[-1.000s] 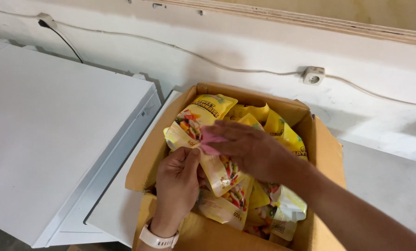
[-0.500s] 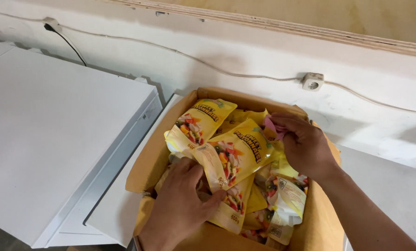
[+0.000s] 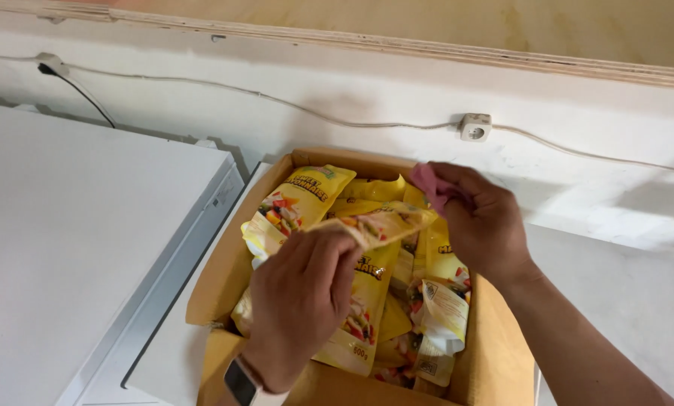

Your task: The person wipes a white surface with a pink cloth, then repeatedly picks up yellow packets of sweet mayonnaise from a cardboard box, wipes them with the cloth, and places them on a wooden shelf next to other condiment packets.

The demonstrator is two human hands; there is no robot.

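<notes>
An open cardboard box (image 3: 502,353) holds several yellow pouches printed with pictures of chopped vegetables. My left hand (image 3: 301,297) grips one yellow pouch (image 3: 386,219) by its end and holds it raised, nearly flat, above the others. My right hand (image 3: 481,220) is over the box's far right corner with a small pink cloth (image 3: 426,180) pinched in its fingers, close to the raised pouch. Another pouch (image 3: 296,201) leans against the box's far left side. A pale watch sits on my left wrist.
The box rests on a white countertop (image 3: 623,301) beside a white appliance lid (image 3: 74,233) on the left. Behind runs a white wall with a cable and a small socket (image 3: 474,128). A plywood ledge runs along the top.
My left hand has lifted one pouch from the pile and tipped it nearly flat. My right hand, still with the pink cloth, stayed at the far right corner. The view shifted slightly right.
</notes>
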